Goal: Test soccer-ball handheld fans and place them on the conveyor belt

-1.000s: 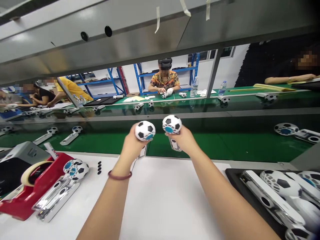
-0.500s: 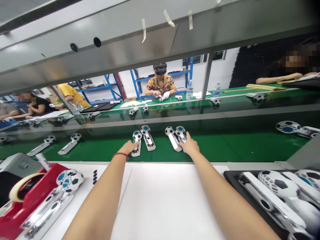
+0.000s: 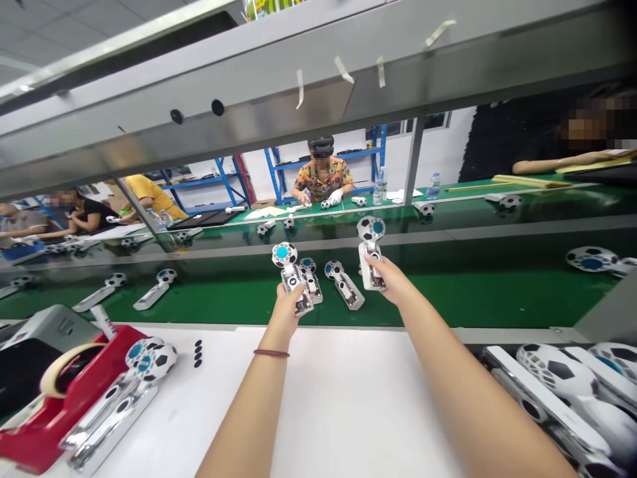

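My left hand [image 3: 288,305] is closed round the handle of a white fan-like handheld device [image 3: 284,255]. Its round, soccer-ball-patterned head with a blue disc points up, and the open handle shows parts inside. Farther right, my right hand [image 3: 392,279] grips a similar device [image 3: 371,229], raised above the green belt, thumb on the handle. Between the hands, another such device [image 3: 344,289] lies on the belt with its handle open. One more [image 3: 312,282] lies just behind the left-held one and is partly hidden by it.
A red tape dispenser [image 3: 82,392] and stacked devices [image 3: 107,421] stand left on the white worktop [image 3: 328,411], near black oval stickers [image 3: 198,354]. More devices [image 3: 557,392] lie at right. A metal beam [image 3: 279,86] spans above. People sit across the belt.
Both hands have gone from touching devices on the belt to holding one each, raised. My left hand has moved right, the right hand slightly up. The camera view has shifted a little.
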Demonstrator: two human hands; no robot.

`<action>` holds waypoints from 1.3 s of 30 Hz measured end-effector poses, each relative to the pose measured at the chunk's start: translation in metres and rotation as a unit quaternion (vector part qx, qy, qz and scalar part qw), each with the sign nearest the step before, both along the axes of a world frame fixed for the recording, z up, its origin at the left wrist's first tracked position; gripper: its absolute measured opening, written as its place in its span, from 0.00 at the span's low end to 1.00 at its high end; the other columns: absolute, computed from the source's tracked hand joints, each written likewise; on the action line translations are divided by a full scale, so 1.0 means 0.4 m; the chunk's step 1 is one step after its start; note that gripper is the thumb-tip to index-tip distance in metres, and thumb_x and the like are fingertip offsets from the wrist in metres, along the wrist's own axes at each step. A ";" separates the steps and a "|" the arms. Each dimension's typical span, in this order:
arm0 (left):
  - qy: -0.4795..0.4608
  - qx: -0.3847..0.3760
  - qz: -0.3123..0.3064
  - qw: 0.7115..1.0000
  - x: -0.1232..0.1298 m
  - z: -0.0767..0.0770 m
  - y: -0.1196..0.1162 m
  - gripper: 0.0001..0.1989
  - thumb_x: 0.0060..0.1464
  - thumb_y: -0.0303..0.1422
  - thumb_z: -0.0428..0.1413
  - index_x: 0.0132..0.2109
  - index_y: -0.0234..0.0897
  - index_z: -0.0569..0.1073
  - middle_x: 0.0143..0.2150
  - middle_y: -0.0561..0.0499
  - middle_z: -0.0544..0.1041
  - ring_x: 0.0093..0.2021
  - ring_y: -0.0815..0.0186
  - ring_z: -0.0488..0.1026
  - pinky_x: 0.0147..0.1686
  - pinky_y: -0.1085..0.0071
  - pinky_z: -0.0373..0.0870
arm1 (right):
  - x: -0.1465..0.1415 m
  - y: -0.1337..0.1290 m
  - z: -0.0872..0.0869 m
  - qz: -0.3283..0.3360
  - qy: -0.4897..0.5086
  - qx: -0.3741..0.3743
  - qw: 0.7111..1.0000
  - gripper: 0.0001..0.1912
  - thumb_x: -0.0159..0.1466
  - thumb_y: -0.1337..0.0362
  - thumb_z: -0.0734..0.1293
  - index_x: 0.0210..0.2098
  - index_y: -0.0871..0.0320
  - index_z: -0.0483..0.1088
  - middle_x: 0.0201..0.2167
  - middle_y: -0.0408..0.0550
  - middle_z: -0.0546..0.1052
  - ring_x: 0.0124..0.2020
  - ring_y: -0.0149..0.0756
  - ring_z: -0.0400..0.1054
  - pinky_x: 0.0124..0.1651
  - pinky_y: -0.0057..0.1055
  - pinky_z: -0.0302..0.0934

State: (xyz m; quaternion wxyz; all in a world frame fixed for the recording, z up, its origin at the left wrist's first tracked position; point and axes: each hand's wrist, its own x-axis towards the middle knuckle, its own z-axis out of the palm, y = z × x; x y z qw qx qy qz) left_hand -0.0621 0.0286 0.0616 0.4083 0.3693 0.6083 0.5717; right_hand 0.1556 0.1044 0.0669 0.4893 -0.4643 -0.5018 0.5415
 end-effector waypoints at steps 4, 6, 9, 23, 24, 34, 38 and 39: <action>-0.209 0.082 -0.056 0.973 0.009 0.058 -0.040 0.23 0.47 0.50 0.53 0.42 0.36 0.64 0.32 0.48 0.74 0.31 0.61 0.74 0.30 0.67 0.71 | -0.028 -0.050 0.067 0.109 0.249 -0.061 0.960 0.20 0.58 0.48 0.63 0.40 0.56 0.63 0.35 0.48 0.74 0.32 0.38 0.72 0.35 0.35 0.68; -0.252 0.072 -0.073 0.962 0.006 0.065 -0.051 0.27 0.45 0.55 0.53 0.37 0.33 0.67 0.27 0.47 0.73 0.29 0.60 0.74 0.28 0.67 0.70 | -0.042 -0.065 0.075 0.153 0.277 -0.111 0.942 0.25 0.59 0.42 0.58 0.37 0.59 0.66 0.29 0.50 0.74 0.30 0.39 0.72 0.32 0.34 0.68; -0.226 0.051 -0.040 0.972 0.007 0.047 -0.069 0.30 0.41 0.58 0.53 0.33 0.32 0.69 0.22 0.49 0.72 0.24 0.61 0.73 0.23 0.69 0.67 | -0.076 -0.082 0.068 0.171 0.268 -0.137 0.938 0.27 0.59 0.41 0.57 0.32 0.60 0.67 0.23 0.48 0.73 0.24 0.36 0.71 0.23 0.28 0.64; -0.065 0.141 -0.035 0.987 -0.029 -0.123 -0.121 0.36 0.38 0.45 0.63 0.52 0.39 0.59 0.40 0.47 0.73 0.31 0.63 0.74 0.33 0.68 0.70 | -0.193 -0.187 -0.145 0.119 0.195 0.073 0.971 0.29 0.45 0.51 0.73 0.42 0.54 0.62 0.37 0.45 0.74 0.35 0.36 0.71 0.41 0.33 0.64; -0.081 0.100 -0.052 0.990 -0.031 -0.136 -0.122 0.34 0.40 0.46 0.62 0.51 0.37 0.60 0.36 0.48 0.74 0.29 0.63 0.74 0.31 0.68 0.70 | -0.196 -0.188 -0.158 0.140 0.177 0.063 0.972 0.30 0.44 0.53 0.74 0.43 0.54 0.61 0.36 0.45 0.74 0.36 0.36 0.70 0.42 0.33 0.64; -0.265 0.054 -0.148 0.951 -0.047 -0.144 -0.138 0.27 0.42 0.35 0.62 0.49 0.42 0.59 0.32 0.53 0.72 0.30 0.65 0.73 0.32 0.69 0.69 | -0.234 -0.211 -0.163 0.083 0.303 -0.176 0.933 0.26 0.48 0.58 0.71 0.40 0.51 0.54 0.26 0.39 0.70 0.29 0.38 0.71 0.32 0.36 0.65; -0.239 0.053 -0.144 0.959 -0.044 -0.142 -0.136 0.30 0.40 0.30 0.62 0.50 0.42 0.59 0.33 0.53 0.72 0.31 0.66 0.72 0.33 0.70 0.69 | -0.221 -0.214 -0.153 0.138 0.338 -0.188 0.912 0.30 0.42 0.71 0.70 0.41 0.52 0.54 0.28 0.40 0.70 0.34 0.40 0.71 0.35 0.38 0.65; -0.237 0.050 -0.143 0.960 -0.043 -0.141 -0.137 0.30 0.40 0.30 0.62 0.50 0.42 0.59 0.33 0.53 0.72 0.31 0.66 0.72 0.34 0.69 0.69 | -0.219 -0.215 -0.152 0.143 0.338 -0.187 0.911 0.31 0.41 0.72 0.69 0.42 0.52 0.54 0.29 0.41 0.71 0.34 0.41 0.71 0.35 0.38 0.65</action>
